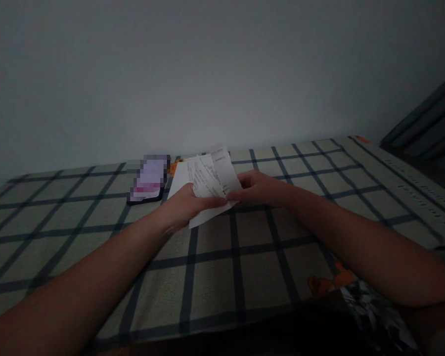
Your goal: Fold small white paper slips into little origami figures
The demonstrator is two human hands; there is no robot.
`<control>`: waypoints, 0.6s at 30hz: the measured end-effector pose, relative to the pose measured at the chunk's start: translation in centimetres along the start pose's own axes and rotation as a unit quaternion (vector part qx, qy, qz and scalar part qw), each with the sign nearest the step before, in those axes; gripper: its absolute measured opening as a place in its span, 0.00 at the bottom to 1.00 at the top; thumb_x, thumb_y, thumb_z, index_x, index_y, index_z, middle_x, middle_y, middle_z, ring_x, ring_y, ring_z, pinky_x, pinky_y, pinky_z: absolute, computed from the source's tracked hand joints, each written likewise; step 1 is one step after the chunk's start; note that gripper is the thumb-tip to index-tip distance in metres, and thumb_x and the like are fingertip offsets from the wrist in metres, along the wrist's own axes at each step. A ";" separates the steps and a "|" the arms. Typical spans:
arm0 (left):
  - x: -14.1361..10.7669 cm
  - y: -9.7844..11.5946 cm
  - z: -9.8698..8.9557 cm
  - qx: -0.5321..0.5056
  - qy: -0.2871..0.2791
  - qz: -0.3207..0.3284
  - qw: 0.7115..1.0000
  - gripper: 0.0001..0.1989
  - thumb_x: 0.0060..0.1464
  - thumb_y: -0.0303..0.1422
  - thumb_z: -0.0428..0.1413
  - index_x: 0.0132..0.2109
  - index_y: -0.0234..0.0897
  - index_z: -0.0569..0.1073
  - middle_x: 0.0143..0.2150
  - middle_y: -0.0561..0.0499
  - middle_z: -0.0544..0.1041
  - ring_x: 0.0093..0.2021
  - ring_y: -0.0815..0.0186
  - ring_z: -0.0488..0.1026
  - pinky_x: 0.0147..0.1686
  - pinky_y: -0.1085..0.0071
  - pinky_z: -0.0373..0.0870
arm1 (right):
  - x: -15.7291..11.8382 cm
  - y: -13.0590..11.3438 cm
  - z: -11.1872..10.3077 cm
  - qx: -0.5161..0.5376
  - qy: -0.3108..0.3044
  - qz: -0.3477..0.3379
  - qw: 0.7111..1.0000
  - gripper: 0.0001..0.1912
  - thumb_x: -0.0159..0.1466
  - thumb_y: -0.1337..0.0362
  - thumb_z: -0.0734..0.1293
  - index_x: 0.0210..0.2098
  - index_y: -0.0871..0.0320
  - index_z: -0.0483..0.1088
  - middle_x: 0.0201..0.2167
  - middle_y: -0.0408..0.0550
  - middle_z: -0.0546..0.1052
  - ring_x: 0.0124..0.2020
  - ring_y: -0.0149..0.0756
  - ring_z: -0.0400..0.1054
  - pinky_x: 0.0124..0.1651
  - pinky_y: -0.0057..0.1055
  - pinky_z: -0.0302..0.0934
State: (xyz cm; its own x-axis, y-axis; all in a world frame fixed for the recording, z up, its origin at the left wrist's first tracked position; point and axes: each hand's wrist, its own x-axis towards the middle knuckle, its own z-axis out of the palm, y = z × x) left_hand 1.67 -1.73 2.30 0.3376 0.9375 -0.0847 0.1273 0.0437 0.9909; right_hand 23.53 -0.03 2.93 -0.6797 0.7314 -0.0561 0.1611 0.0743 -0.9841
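A partly folded sheet of white paper (207,175) with printed text is held up between my two hands above the checked cloth. My left hand (183,205) grips its lower left part, with the thumb lying across the front and the other fingers hidden behind. At the paper's lower right edge, my right hand (254,188) pinches it between thumb and fingers. Both thumb tips come close together at the bottom of the printed part. A plain white flap of the paper sticks out below and to the left. The text is too small to read.
A phone (148,180) with a blurred-out screen lies to the left of the paper. The checked tablecloth (96,247) runs back to a grey wall (222,74). Dark folded fabric (430,113) hangs at the far right.
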 end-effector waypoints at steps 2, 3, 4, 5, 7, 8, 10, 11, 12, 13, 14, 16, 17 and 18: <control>0.0 -0.1 -0.1 -0.003 -0.007 0.005 1.000 0.31 0.38 0.32 0.71 0.53 0.39 0.77 0.51 0.43 0.80 0.51 0.50 0.77 0.58 0.50 0.67 | 0.0 0.1 0.0 0.002 -0.004 -0.003 1.000 0.16 0.57 0.58 0.73 0.41 0.61 0.76 0.38 0.47 0.80 0.36 0.31 0.73 0.42 0.30 0.67; 0.0 -0.2 -0.1 -0.003 -0.012 0.007 1.000 0.29 0.38 0.32 0.71 0.52 0.40 0.78 0.51 0.43 0.80 0.52 0.51 0.76 0.58 0.50 0.66 | 0.0 0.1 0.0 0.000 -0.006 -0.005 1.000 0.16 0.57 0.58 0.73 0.41 0.61 0.76 0.37 0.47 0.80 0.36 0.31 0.73 0.43 0.31 0.67; 0.0 -0.2 -0.1 -0.003 -0.017 0.010 1.000 0.28 0.39 0.32 0.71 0.51 0.40 0.78 0.51 0.44 0.80 0.52 0.51 0.76 0.58 0.50 0.66 | 0.0 0.1 0.0 -0.001 -0.008 -0.007 1.000 0.16 0.57 0.57 0.73 0.41 0.61 0.76 0.37 0.47 0.80 0.36 0.31 0.73 0.43 0.31 0.67; 0.0 -0.3 -0.2 -0.005 -0.022 0.012 1.000 0.27 0.39 0.32 0.70 0.50 0.40 0.79 0.51 0.44 0.80 0.52 0.51 0.76 0.59 0.50 0.66 | 0.0 0.1 0.0 -0.001 -0.011 -0.009 1.000 0.16 0.57 0.58 0.73 0.41 0.62 0.76 0.37 0.47 0.80 0.36 0.31 0.73 0.43 0.31 0.67; 0.0 -0.3 -0.2 -0.009 -0.031 0.016 0.999 0.26 0.39 0.32 0.70 0.49 0.41 0.79 0.51 0.45 0.80 0.52 0.51 0.76 0.59 0.50 0.66 | -0.1 0.0 0.0 0.002 -0.013 -0.012 1.000 0.16 0.57 0.58 0.73 0.41 0.62 0.76 0.37 0.47 0.80 0.36 0.31 0.73 0.43 0.30 0.67; 0.0 -0.3 -0.2 -0.013 -0.034 0.016 0.999 0.26 0.39 0.32 0.70 0.49 0.41 0.79 0.51 0.45 0.80 0.52 0.51 0.76 0.59 0.51 0.66 | -0.1 -0.1 0.1 0.003 -0.013 -0.013 1.000 0.16 0.57 0.59 0.73 0.41 0.61 0.76 0.37 0.47 0.80 0.35 0.31 0.73 0.43 0.30 0.67; 0.0 -0.4 -0.2 -0.025 -0.037 0.015 0.999 0.26 0.39 0.32 0.70 0.49 0.40 0.79 0.50 0.45 0.81 0.52 0.51 0.77 0.58 0.51 0.66 | 0.0 -0.1 0.1 0.007 -0.010 -0.019 1.000 0.15 0.57 0.59 0.73 0.41 0.61 0.76 0.37 0.46 0.80 0.35 0.30 0.72 0.42 0.30 0.67; 0.0 -0.3 -0.2 -0.032 -0.039 0.014 0.999 0.26 0.39 0.31 0.70 0.49 0.40 0.79 0.50 0.45 0.81 0.51 0.51 0.77 0.58 0.51 0.67 | 0.0 0.0 0.2 0.009 -0.008 -0.022 1.000 0.15 0.57 0.59 0.73 0.40 0.61 0.75 0.36 0.46 0.80 0.35 0.30 0.72 0.42 0.30 0.67; 0.0 -0.3 -0.1 -0.040 -0.039 0.013 0.998 0.26 0.40 0.31 0.70 0.49 0.39 0.79 0.50 0.45 0.81 0.51 0.52 0.77 0.58 0.51 0.67 | 0.0 0.1 0.2 0.012 -0.007 -0.025 1.000 0.15 0.57 0.59 0.73 0.40 0.61 0.75 0.36 0.46 0.80 0.34 0.30 0.72 0.42 0.30 0.67; 0.0 -0.3 -0.1 -0.047 -0.039 0.012 0.998 0.26 0.40 0.31 0.70 0.50 0.39 0.78 0.49 0.45 0.81 0.51 0.52 0.77 0.57 0.52 0.68 | 0.1 0.2 0.2 0.016 -0.006 -0.028 0.999 0.15 0.57 0.58 0.73 0.40 0.61 0.75 0.36 0.46 0.80 0.34 0.30 0.72 0.42 0.30 0.67; 0.0 -0.3 -0.1 -0.052 -0.038 0.011 0.998 0.27 0.39 0.31 0.70 0.50 0.39 0.78 0.49 0.45 0.81 0.51 0.52 0.77 0.57 0.52 0.68 | 0.2 0.3 0.3 0.023 -0.006 -0.030 0.999 0.15 0.57 0.58 0.73 0.40 0.61 0.75 0.36 0.46 0.80 0.35 0.31 0.73 0.42 0.30 0.68; 0.0 -0.2 0.0 -0.056 -0.032 0.010 0.998 0.28 0.39 0.30 0.70 0.51 0.39 0.78 0.49 0.45 0.81 0.51 0.52 0.77 0.57 0.52 0.68 | 0.3 0.4 0.3 0.043 -0.004 -0.032 0.999 0.16 0.57 0.58 0.74 0.41 0.61 0.75 0.37 0.47 0.80 0.36 0.32 0.73 0.44 0.31 0.68; -0.1 -0.1 0.0 -0.056 -0.027 0.009 0.998 0.29 0.38 0.30 0.70 0.51 0.38 0.77 0.49 0.44 0.81 0.51 0.51 0.77 0.57 0.52 0.68 | 0.4 0.5 0.3 0.054 -0.002 -0.035 0.998 0.17 0.56 0.58 0.74 0.41 0.61 0.75 0.38 0.47 0.80 0.37 0.32 0.74 0.44 0.32 0.68; -0.1 -0.1 0.0 -0.058 -0.021 0.008 0.998 0.29 0.38 0.30 0.71 0.51 0.37 0.77 0.48 0.43 0.81 0.51 0.50 0.77 0.57 0.51 0.68 | 0.4 0.5 0.3 0.065 0.000 -0.038 0.997 0.17 0.56 0.58 0.74 0.42 0.61 0.75 0.39 0.48 0.80 0.38 0.32 0.74 0.45 0.32 0.68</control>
State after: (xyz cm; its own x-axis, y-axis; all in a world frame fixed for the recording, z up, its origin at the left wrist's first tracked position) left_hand 1.65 -1.82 2.23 0.3785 0.9229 -0.0706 0.0143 0.0704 0.9974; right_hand 23.10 0.05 2.35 -0.6860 0.7273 0.0192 0.0157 0.0412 -0.9990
